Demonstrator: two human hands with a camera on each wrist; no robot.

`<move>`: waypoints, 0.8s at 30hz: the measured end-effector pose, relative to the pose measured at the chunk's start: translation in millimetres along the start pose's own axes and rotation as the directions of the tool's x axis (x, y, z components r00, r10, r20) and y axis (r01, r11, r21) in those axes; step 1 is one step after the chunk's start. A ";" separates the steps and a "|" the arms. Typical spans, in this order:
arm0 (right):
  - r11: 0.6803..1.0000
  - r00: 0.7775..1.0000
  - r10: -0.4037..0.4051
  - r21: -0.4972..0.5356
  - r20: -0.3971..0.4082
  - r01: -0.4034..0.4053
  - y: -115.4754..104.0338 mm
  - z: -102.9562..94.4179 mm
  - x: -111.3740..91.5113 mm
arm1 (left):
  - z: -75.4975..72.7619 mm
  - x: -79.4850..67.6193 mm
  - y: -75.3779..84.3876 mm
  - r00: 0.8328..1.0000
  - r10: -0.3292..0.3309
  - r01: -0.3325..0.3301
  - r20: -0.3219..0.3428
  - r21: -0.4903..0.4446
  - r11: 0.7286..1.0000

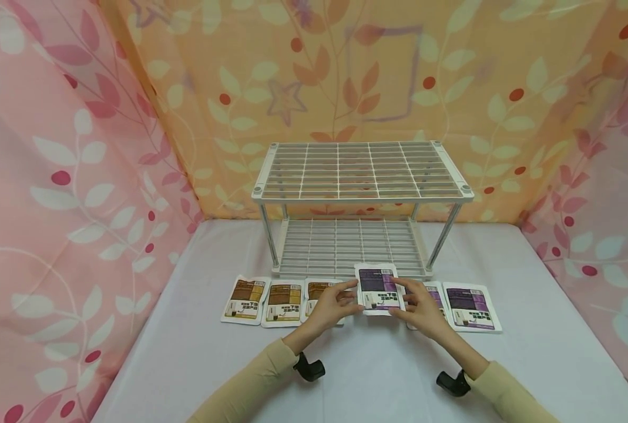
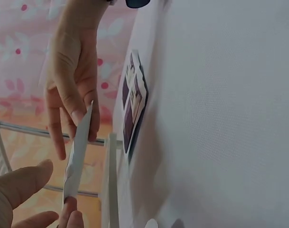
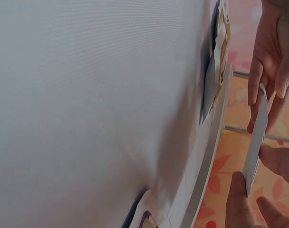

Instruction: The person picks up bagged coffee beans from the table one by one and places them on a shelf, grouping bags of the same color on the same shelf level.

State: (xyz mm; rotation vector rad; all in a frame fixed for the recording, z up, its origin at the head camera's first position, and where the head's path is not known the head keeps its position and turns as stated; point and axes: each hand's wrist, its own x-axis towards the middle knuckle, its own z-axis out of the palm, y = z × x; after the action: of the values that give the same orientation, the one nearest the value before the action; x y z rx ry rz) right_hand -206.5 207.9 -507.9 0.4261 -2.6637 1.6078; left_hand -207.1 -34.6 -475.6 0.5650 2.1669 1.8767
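A flat white pouch with a purple label [image 1: 379,291] is held up between both hands, in front of the rack. My right hand [image 1: 422,308] pinches its right edge between thumb and fingers. My left hand [image 1: 332,305] is at the opposite edge; in the left wrist view its fingers [image 2: 71,206] touch the pouch's end while the thumb stands apart. On the table to the left lie three pouches with brown labels [image 1: 284,302], the nearest partly behind my left hand. Purple-labelled pouches [image 1: 470,307] lie to the right, partly covered by my right hand.
A two-tier white wire rack [image 1: 363,170] with metal legs stands behind the pouches on the white-covered table [image 1: 356,376]. Patterned cloth [image 1: 324,70] hangs behind and at both sides. Black wrist mounts [image 1: 309,368] sit beneath both forearms.
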 end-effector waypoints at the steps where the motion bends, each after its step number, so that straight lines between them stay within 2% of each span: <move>1: 1.000 1.000 -0.003 -0.015 -0.015 0.003 -0.8 1.5 0.3 | 0.1 -0.1 0.7 1.000 0.003 -0.003 -0.008 0.008 1.000; 4: 0.998 0.998 -0.032 -0.055 -0.053 0.029 -9.6 4.9 0.1 | 0.2 0.9 -3.7 0.999 0.030 -0.028 -0.026 0.073 0.997; 9: 0.986 0.989 -0.113 -0.136 -0.092 0.100 -15.4 9.6 1.7 | 0.9 6.7 -25.8 0.996 0.085 -0.077 -0.037 0.181 0.980; 11: 0.975 0.983 -0.156 -0.175 -0.099 0.137 -11.0 11.7 3.3 | 1.2 8.4 -30.9 0.993 0.107 -0.094 -0.050 0.211 0.973; 17: 0.951 0.963 -0.249 -0.214 -0.104 0.223 -17.3 15.9 7.0 | -2.8 6.6 -28.2 0.983 0.163 -0.129 -0.081 0.318 0.939; 24: 0.916 0.938 -0.333 -0.267 -0.095 0.298 -26.7 19.0 12.7 | -11.1 6.0 -19.8 0.975 0.197 -0.152 -0.101 0.341 0.928</move>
State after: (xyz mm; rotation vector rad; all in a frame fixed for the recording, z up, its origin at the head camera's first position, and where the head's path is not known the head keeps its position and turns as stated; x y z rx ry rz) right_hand -209.9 176.8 -491.9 0.6685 -2.4881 1.1518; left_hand -219.9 -44.2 -492.7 0.7361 2.6274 1.6798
